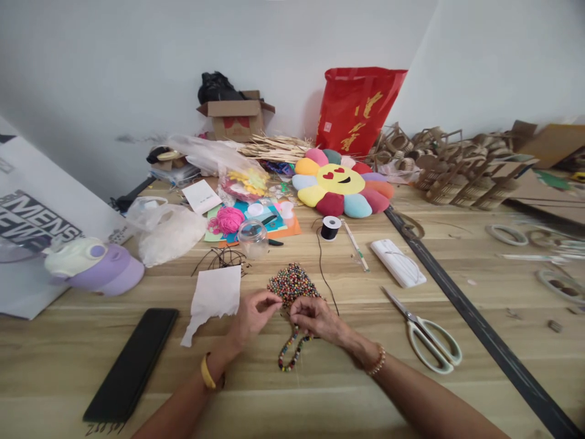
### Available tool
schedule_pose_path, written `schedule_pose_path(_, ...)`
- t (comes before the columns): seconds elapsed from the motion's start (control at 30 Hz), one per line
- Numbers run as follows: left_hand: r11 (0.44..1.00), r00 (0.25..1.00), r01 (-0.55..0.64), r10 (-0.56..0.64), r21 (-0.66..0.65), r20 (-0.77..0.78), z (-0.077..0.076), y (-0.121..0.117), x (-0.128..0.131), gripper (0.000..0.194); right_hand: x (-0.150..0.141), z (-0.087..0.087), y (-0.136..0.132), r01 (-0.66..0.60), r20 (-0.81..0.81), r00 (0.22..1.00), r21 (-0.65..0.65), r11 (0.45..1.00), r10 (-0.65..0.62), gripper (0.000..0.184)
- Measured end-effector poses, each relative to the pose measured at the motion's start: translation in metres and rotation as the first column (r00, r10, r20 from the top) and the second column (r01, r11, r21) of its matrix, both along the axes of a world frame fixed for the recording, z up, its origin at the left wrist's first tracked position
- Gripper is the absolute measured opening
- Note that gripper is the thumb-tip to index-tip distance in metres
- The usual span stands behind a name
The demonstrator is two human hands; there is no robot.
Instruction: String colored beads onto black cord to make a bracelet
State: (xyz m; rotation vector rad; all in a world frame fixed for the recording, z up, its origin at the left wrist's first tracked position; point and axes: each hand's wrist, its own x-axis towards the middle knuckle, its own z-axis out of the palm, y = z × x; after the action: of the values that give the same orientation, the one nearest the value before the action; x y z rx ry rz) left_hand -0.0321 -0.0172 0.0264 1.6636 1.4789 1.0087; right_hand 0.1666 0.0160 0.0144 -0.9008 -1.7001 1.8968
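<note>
Left hand [250,316], fingers pinched together, right hand [317,318], fingers pinched at top of looped strand of round beads [287,367], multicoloured bead heap [295,285], wood-grained table [347,399].

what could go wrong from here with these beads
The bead pile is loose and right by both the left hand and the right hand, so a knock might scatter it. Beads could also slip off the strand if an end is unsecured; I can't tell. The black cord runs beside the pile and might snag.
</note>
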Motion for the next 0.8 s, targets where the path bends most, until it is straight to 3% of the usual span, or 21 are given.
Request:
schedule_pose_path(0.1, 0.983, 0.987, 0.048, -0.019, -0.177, 0.162, 0.0008, -0.001, -0.0028, 0.015, 0.0009, 0.0019, 0.0004, -0.01, -0.015, 1.0, -0.004, 1.0, 0.01, 0.025)
schedule_pose_path(0.2, 0.966, 0.974, 0.087, -0.031, -0.242, 0.224, 0.0004, -0.0015, -0.0036, 0.02, 0.0012, 0.0015, 0.0003, -0.001, -0.032, 0.999, 0.005, 1.0, 0.001, 0.025)
schedule_pose_path(0.47, 0.943, 0.965, 0.155, -0.081, -0.295, 0.248, 0.0082, -0.0033, 0.0008, 0.018, 0.0005, 0.0024, 0.0006, 0.0, -0.01, 1.0, 0.011, 1.0, 0.001, 0.023)
schedule_pose_path(0.8, 0.938, 0.96, 0.176, -0.096, -0.298, 0.264, -0.0016, -0.0013, -0.0029, 0.021, 0.0008, 0.0029, -0.0001, -0.014, -0.007, 1.0, 0.022, 1.0, 0.015, 0.024)
